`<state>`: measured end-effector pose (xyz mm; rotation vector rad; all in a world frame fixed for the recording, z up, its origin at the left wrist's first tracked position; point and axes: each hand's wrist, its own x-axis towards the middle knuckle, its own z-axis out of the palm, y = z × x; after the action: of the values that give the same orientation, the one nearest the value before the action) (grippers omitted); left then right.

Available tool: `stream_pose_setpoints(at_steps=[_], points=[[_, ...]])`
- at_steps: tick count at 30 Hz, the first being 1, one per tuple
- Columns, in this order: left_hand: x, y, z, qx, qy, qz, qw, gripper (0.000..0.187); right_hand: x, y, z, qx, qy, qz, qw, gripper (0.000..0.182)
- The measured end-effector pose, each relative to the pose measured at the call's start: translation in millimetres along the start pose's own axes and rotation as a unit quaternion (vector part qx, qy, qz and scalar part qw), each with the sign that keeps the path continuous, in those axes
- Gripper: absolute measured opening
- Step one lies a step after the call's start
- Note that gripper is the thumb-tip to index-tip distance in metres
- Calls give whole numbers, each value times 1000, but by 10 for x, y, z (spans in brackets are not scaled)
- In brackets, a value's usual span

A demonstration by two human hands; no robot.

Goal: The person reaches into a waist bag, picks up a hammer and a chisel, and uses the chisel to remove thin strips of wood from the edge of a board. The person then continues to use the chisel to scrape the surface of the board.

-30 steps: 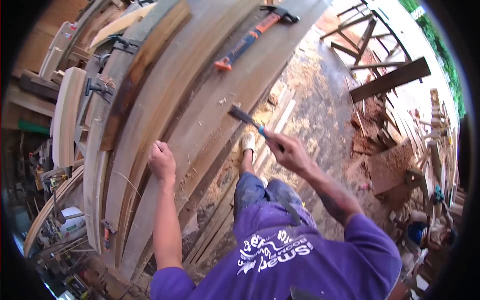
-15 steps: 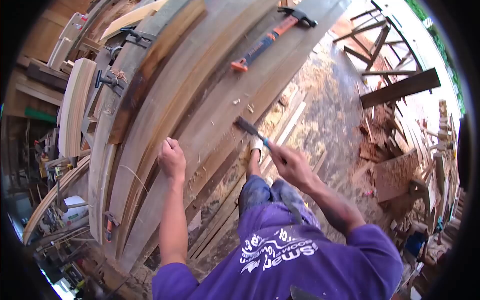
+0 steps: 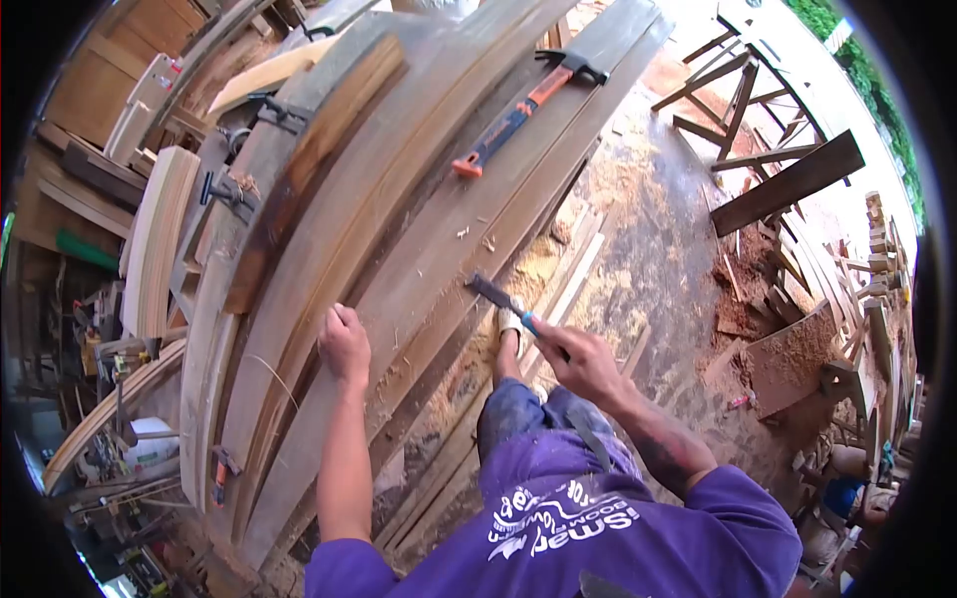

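My right hand (image 3: 581,365) is closed round the handle of a chisel (image 3: 495,295), whose dark flat blade points up and left over the near edge of a curved wooden plank (image 3: 439,259). My left hand (image 3: 345,345) is closed in a fist above the planks at the left; what it holds, if anything, is hidden. Farther up the plank lies a claw hammer (image 3: 518,118) with an orange and dark blue handle. Small wood shavings are scattered on the plank between the hammer and the chisel.
Clamps (image 3: 231,191) grip the boards at the left. A second hammer (image 3: 221,473) lies at the lower left. Long timber strips (image 3: 578,279) and sawdust are on the floor beside my feet. A wooden frame (image 3: 743,100) stands at the upper right.
The view has shifted, so the hammer and planks appear lower. The chisel, still in my right hand, also sits lower in the picture. My left hand stays closed, slightly lower.
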<state>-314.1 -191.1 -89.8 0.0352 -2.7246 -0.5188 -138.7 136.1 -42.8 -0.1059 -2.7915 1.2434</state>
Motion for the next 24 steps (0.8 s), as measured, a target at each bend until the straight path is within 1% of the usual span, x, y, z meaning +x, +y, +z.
stream_pose_setpoints(at_steps=[2,5,6,8,10,12,13,14,16,19,22,23,24], points=[[-27,-62,40,-10,6,4,1000,31,-31,91,40,40,18,-18,999,33],[-36,53,-74,-13,-10,-13,1000,31,-134,111,85,86,19,-2,996,37],[-32,42,-82,-6,-10,-14,1000,31,-107,131,120,76,12,1,997,37],[-21,25,-55,-1,-11,-1,1000,31,130,-14,219,92,35,11,995,37],[0,39,-76,-13,-11,3,1000,30,118,42,230,76,33,-15,996,37],[-60,14,-68,-10,-9,9,1000,30,13,57,240,78,32,-24,996,36],[-36,-6,-27,-3,3,15,1000,30,-74,123,212,90,13,-12,996,35],[-8,-37,16,5,16,18,1000,30,-82,179,260,71,45,-60,995,34],[-51,9,-50,5,6,17,1000,30,100,-85,249,75,33,-15,997,33],[-55,28,-62,-3,-5,0,1000,31,68,-16,279,55,38,-43,997,33],[22,-32,-12,0,1,4,1000,31,-18,19,123,56,-5,-15,998,33],[24,-22,-3,9,2,4,1000,31,-8,-20,116,64,-17,15,998,33],[-10,14,-11,19,0,1,1000,31,22,-47,137,68,-4,13,998,32]])
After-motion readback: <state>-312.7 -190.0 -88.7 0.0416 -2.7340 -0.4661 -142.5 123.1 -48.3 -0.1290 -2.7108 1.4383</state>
